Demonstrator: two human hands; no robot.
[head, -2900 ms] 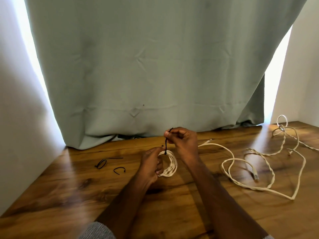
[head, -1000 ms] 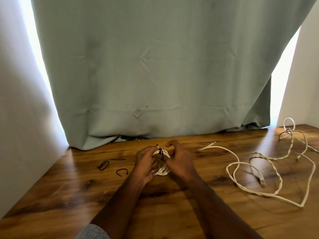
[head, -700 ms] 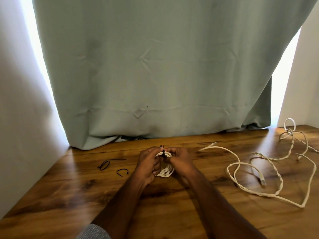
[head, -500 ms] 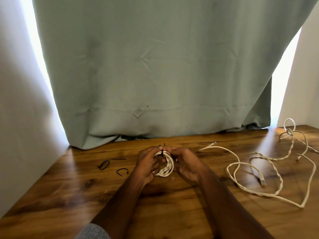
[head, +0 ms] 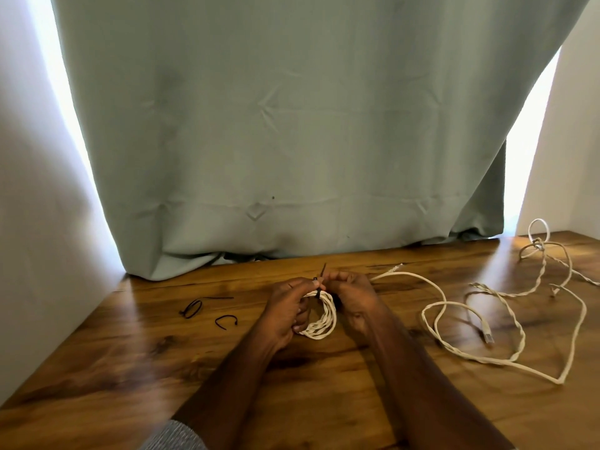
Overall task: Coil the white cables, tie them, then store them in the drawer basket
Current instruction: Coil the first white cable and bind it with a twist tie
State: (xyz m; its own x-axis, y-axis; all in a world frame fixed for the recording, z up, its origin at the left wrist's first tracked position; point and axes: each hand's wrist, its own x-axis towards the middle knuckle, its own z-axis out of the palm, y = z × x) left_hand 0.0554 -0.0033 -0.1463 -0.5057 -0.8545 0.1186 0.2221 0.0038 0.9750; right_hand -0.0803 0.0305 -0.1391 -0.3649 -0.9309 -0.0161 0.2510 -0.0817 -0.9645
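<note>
Coiled white cable (head: 319, 316) sits upright between both hands above the wooden table (head: 130, 362); the left hand (head: 285, 308) grips the coil's side; the right hand (head: 352, 295) pinches the black tie (head: 321, 277) wrapped over its top; a loose white cable (head: 470, 326) sprawls to the right; spare black ties (head: 207, 313) lie left.

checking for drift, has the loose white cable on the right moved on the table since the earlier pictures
No. The loose white cable keeps its shape and place against the curtain hem and table grain.
</note>
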